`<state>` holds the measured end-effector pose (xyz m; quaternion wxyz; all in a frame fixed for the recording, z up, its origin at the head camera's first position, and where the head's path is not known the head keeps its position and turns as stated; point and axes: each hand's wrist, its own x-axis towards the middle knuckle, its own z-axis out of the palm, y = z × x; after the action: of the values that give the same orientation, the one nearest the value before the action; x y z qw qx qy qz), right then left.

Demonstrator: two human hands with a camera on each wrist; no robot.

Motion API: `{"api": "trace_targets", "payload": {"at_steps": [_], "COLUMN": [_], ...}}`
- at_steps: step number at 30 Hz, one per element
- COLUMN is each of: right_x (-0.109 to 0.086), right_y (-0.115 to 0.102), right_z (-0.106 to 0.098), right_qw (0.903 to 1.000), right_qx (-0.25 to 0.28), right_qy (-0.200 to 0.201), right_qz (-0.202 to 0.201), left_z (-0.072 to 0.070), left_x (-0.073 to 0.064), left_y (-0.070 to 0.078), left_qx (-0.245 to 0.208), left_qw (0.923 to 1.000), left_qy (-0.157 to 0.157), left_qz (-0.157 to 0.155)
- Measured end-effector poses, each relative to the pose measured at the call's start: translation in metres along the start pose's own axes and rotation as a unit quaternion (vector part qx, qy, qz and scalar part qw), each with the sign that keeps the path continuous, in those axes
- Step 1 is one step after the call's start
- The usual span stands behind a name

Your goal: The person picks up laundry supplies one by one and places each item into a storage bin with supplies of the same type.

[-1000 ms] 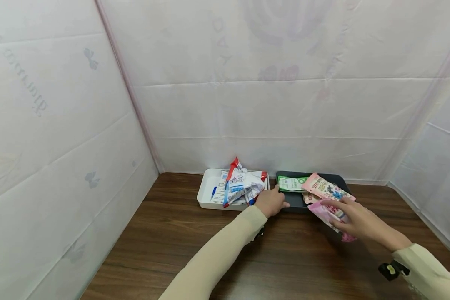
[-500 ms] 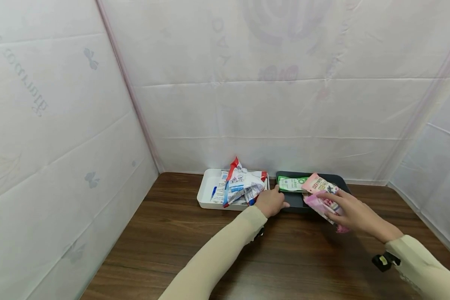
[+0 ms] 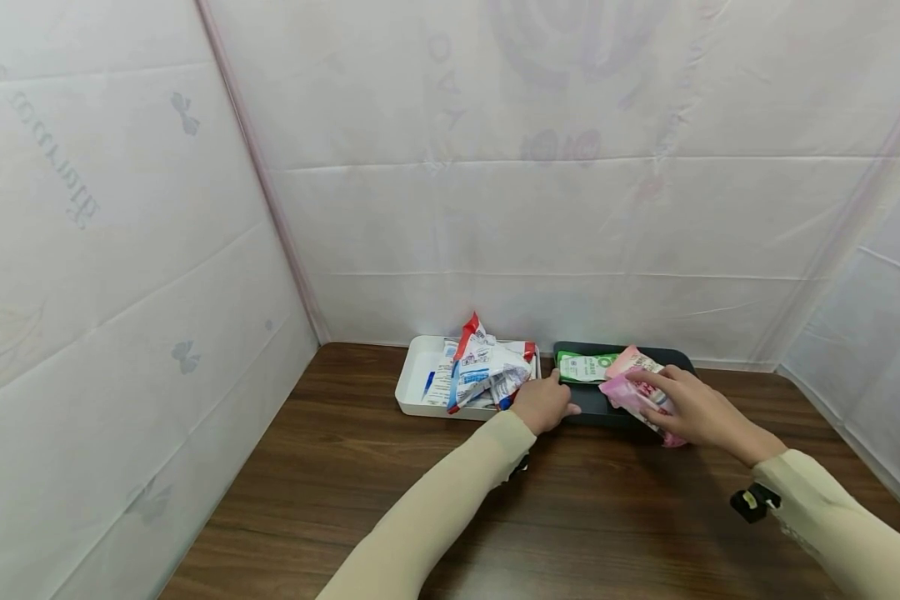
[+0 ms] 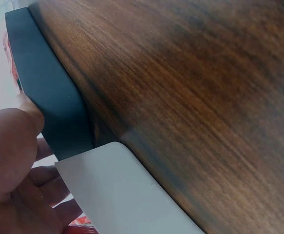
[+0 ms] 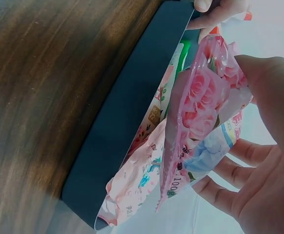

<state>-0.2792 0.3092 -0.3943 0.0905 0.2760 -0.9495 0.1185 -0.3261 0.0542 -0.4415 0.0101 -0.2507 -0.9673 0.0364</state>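
My right hand (image 3: 701, 412) holds a pink bag (image 5: 202, 107) printed with roses, thumb on one side and fingers on the other. The bag hangs tilted over the front right of a dark tray (image 5: 117, 119). Under it in the tray lie a paler pink bag (image 5: 139, 178) and a green-and-white packet (image 3: 585, 367). My left hand (image 3: 542, 402) rests where the dark tray meets a white tray (image 3: 412, 383); its thumb touches the dark rim. In the left wrist view, its other fingers partly disappear behind the white tray's wall.
Several red, white and blue packets (image 3: 487, 371) are heaped in the white tray, one rising above its rim. Both trays stand on a brown wooden table (image 3: 330, 475), close to the pale back sheet (image 3: 570, 233). Another sheet (image 3: 120, 333) hangs along the left side.
My right hand has moved left and slightly toward the back with the pink bag, which now covers more of the paler bag and the dark tray. The left hand stays put.
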Motion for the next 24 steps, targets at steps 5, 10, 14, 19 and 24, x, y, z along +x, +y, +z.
{"api": "trace_targets", "payload": {"at_steps": [5, 10, 14, 19, 24], "right_x": [0.004, 0.008, 0.011, 0.014, 0.016], "right_y": [0.001, 0.002, 0.004, 0.006, 0.004], "right_z": [0.001, 0.001, 0.002, 0.003, 0.003], "right_qw": [0.9999, 0.9998, 0.9997, 0.9996, 0.9996], "right_qx": [-0.002, -0.003, -0.008, -0.012, -0.015], "right_qy": [0.006, 0.013, 0.015, 0.019, 0.017], "right_qz": [-0.008, -0.015, -0.015, -0.017, -0.018], "left_z": [0.0, 0.001, 0.0, -0.001, 0.0], "left_x": [-0.001, -0.001, -0.001, -0.002, -0.002], "left_y": [0.001, 0.001, 0.001, 0.001, 0.0], "left_qx": [0.003, 0.006, 0.005, -0.002, -0.003], "left_qw": [1.0, 1.0, 1.0, 1.0, 1.0], "left_qy": [0.003, 0.005, 0.007, 0.008, 0.007], "left_qz": [0.0, -0.001, -0.001, 0.003, 0.003]}}
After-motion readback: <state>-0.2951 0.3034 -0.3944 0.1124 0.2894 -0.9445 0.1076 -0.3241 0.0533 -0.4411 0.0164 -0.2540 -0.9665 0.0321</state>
